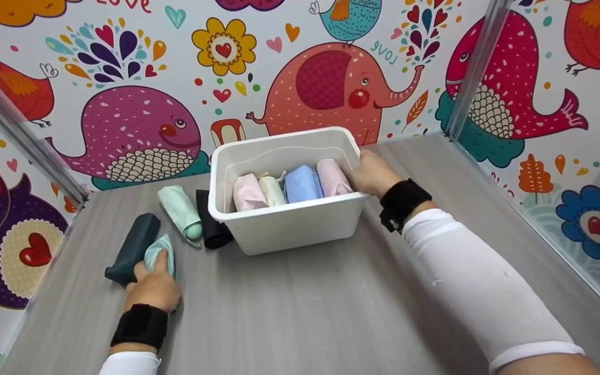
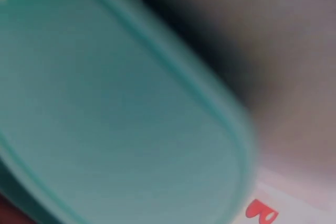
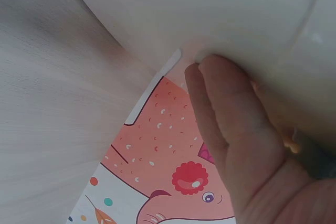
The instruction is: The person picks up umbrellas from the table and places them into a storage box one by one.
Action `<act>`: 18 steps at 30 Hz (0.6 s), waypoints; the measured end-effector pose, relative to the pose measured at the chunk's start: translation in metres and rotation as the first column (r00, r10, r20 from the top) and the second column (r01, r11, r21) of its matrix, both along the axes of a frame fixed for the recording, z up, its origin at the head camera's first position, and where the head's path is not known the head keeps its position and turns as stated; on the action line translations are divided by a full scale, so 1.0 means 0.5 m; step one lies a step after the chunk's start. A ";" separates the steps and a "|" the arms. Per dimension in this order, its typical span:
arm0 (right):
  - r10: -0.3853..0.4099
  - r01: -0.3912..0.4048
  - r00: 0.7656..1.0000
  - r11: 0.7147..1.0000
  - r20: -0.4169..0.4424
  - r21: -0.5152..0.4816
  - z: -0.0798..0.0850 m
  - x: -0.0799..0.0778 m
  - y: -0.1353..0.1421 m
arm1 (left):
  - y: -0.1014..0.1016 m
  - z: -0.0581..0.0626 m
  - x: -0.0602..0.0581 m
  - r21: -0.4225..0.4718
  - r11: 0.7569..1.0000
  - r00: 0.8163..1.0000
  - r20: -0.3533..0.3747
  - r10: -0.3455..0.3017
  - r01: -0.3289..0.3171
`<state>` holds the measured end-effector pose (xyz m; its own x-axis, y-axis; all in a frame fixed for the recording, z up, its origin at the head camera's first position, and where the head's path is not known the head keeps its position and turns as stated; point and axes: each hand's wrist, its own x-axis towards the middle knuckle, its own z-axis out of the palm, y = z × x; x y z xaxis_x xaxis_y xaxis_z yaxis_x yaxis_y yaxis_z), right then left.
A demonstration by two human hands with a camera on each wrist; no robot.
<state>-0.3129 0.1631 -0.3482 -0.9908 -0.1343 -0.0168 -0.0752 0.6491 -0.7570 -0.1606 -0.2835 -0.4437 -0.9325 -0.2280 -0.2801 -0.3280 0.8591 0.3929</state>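
My left hand [image 1: 154, 289] holds a light teal folded umbrella [image 1: 160, 251] at the left of the table; it fills much of the left wrist view as a blurred, smooth teal shape [image 2: 121, 103]. Right beside it lies a dark green folded umbrella [image 1: 136, 242]. My right hand [image 1: 375, 172] grips the right end of a white plastic bin [image 1: 295, 229], with its fingers [image 3: 231, 93] against the outer wall in the right wrist view. Inside the bin stand a pink umbrella [image 1: 250, 192], a cream one [image 1: 272, 190], a blue one [image 1: 303, 184] and another pink one [image 1: 333, 177].
A mint folded umbrella [image 1: 179, 208] with a rounded handle end and a black one [image 1: 215, 232] lie left of the bin, the black one partly behind it. The grey table [image 1: 300, 312] is bounded by printed wall panels [image 1: 175, 57] with metal corner posts [image 1: 474, 73].
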 end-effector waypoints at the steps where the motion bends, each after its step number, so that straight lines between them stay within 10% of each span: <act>1: -0.002 0.002 1.000 1.000 0.003 -0.005 0.000 0.000 0.000 | 0.000 -0.001 0.000 0.001 1.000 1.000 0.001 0.002 -0.002; 18: -0.011 0.012 1.000 1.000 0.013 -0.016 0.000 0.002 -0.004 | 0.011 0.036 0.000 0.080 0.996 0.995 -0.090 0.035 -0.028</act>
